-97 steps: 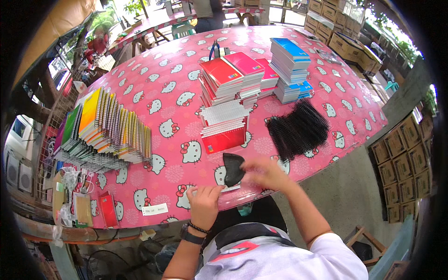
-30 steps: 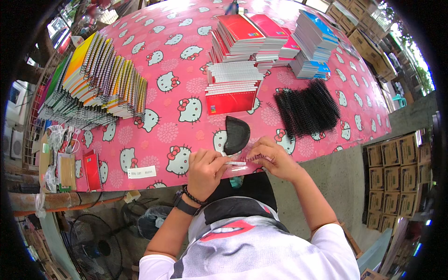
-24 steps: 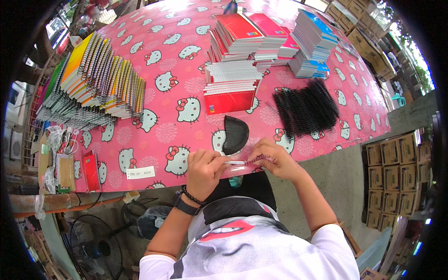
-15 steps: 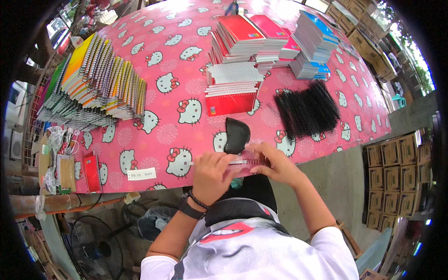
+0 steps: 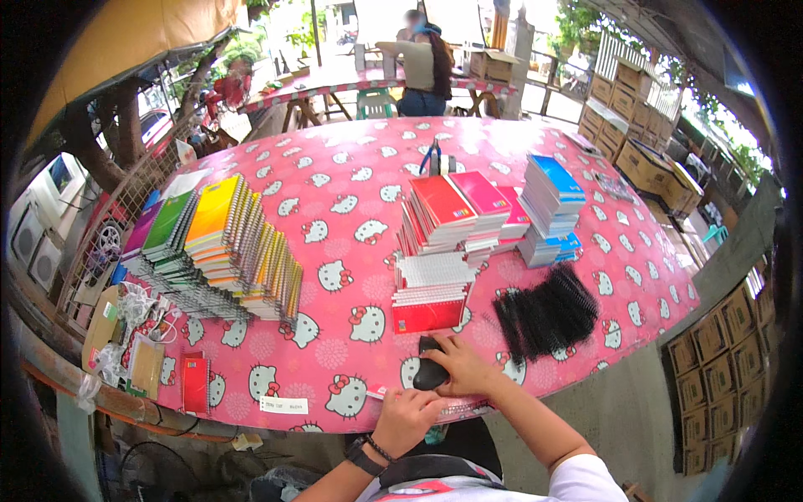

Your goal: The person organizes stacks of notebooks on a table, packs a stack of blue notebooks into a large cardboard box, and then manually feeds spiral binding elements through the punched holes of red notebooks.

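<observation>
Worktop (image 5: 351, 167) under a pink cat-print cloth, most of it taken up by finished stock; a long fanned row of spiral notebooks (image 5: 217, 251) at the left; red and pink notebook stacks (image 5: 452, 226) at centre; a blue-covered stack (image 5: 552, 209) to the right; by this showing much binding looks done. Still to use, I judge: a loose heap of black spiral coils (image 5: 544, 314) lying right of the hands. At the near edge, a white-paged booklet (image 5: 452, 408) lies under both hands; right hand (image 5: 464, 372) grasps a small black object (image 5: 431, 374) that rests on it; left hand (image 5: 406, 418) curled, pressing the booklet's near edge, a small red-tipped stick (image 5: 374, 394) just beside it. Containers: brown cardboard boxes (image 5: 728, 335) stacked far right, closed, contents hidden; small clear bags (image 5: 125, 309) at the left edge, contents unclear.
</observation>
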`<state>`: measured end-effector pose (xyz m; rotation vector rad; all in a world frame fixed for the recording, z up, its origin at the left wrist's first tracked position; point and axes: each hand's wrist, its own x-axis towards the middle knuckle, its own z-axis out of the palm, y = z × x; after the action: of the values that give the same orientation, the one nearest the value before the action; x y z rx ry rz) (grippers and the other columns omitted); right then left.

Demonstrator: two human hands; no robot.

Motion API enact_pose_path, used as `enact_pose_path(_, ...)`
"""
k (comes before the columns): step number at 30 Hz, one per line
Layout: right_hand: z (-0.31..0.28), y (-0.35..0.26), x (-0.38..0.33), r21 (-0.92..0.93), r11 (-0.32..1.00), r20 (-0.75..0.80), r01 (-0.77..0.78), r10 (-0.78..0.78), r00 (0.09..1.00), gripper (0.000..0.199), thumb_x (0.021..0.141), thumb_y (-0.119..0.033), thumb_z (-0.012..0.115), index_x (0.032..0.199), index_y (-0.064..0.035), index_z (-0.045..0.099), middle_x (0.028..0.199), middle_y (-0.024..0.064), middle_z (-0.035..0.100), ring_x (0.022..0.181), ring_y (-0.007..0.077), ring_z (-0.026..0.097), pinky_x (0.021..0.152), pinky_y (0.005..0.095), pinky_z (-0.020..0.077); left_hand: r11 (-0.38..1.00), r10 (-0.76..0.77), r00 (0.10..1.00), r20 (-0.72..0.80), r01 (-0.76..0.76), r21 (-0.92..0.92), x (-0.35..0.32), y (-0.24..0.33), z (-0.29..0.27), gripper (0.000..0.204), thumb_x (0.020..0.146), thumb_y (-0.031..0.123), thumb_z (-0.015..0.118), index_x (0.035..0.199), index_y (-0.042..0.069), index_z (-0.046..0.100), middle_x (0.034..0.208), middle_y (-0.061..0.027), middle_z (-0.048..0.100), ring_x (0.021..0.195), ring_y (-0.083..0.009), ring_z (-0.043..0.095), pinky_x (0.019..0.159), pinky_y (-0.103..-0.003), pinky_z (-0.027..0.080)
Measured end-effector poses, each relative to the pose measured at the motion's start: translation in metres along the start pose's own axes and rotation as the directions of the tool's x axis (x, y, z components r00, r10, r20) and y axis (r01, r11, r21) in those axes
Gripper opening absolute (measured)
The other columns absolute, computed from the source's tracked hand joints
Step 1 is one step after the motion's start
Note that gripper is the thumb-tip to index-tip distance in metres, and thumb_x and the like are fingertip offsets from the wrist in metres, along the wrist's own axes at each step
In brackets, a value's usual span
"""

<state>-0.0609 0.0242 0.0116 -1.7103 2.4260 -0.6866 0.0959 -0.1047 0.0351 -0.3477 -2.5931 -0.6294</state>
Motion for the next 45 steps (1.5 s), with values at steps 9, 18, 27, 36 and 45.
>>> enact_pose_path(9, -0.003, -0.008, -0.008, 0.215, 0.961, -0.059, -0.173, 0.189, 0.98, 0.057, 0.063, -0.033, 0.075, 0.112, -0.0093, 0.059, 0.123, 0.021, 0.047, 0.113, 0.0379, 0.045, 0.095, 0.0438, 0.0387, 0.999, 0.043, 0.999, -0.016, -0.044, -0.022, -0.006, -0.003, -0.003, 0.019, 0.076, 0.028, 0.063, 0.092, 0.018, 0.061, 0.094, 0.004, 0.061, 0.088, -0.0142, 0.055, 0.083, -0.039, 0.034)
enact_pose_path(18, -0.018, 0.002, -0.068, 0.813, 0.534, 0.052, -0.231, 0.328, 0.943, 0.047, 0.07, -0.034, 0.072, 0.108, -0.0065, 0.063, 0.109, 0.0119, 0.06, 0.104, 0.0229, 0.053, 0.092, 0.0334, 0.038, 0.999, 0.003, 1.0, 0.029, -0.004, 0.045, -0.02, -0.024, -0.007, 0.022, 0.071, 0.031, 0.069, 0.089, 0.02, 0.063, 0.085, 0.0063, 0.058, 0.087, -0.0112, 0.054, 0.093, -0.049, 0.022)
enact_pose_path(27, -0.018, -0.025, -0.061, 0.752, 0.605, 0.136, -0.261, 0.245, 0.96, 0.06, 0.065, -0.051, 0.07, 0.103, -0.0057, 0.065, 0.113, 0.0157, 0.058, 0.108, 0.0273, 0.051, 0.093, 0.0367, 0.0367, 0.999, -0.033, 0.999, -0.019, 0.034, 0.042, -0.022, -0.024, 0.005, 0.022, 0.067, 0.022, 0.071, 0.087, 0.018, 0.063, 0.079, 0.0059, 0.057, 0.08, -0.0125, 0.054, 0.09, -0.047, 0.025)
enact_pose_path(36, -0.034, -0.032, -0.054, 0.81, 0.577, 0.072, -0.109, 0.086, 0.994, 0.045, 0.067, -0.04, 0.073, 0.096, -0.0063, 0.067, 0.105, 0.0151, 0.061, 0.101, 0.0277, 0.054, 0.091, 0.0368, 0.0376, 0.98, -0.175, 0.984, -0.041, 0.169, -0.109, -0.016, -0.018, 0.0, 0.051, 0.064, 0.023, 0.077, 0.109, 0.013, 0.055, 0.077, 0.0053, 0.064, 0.078, -0.015, 0.058, 0.093, -0.048, 0.024)
enact_pose_path(45, -0.025, -0.04, -0.044, 0.74, 0.666, 0.095, -0.098, 0.041, 0.995, 0.048, 0.069, -0.042, 0.071, 0.101, -0.0073, 0.066, 0.113, 0.0165, 0.059, 0.11, 0.0283, 0.051, 0.096, 0.0392, 0.0352, 0.983, -0.16, 0.987, -0.009, 0.158, -0.089, -0.026, -0.024, 0.007, 0.073, 0.063, 0.029, 0.078, 0.123, 0.012, 0.041, 0.085, 0.0041, 0.063, 0.087, -0.0172, 0.057, 0.095, -0.05, 0.02)
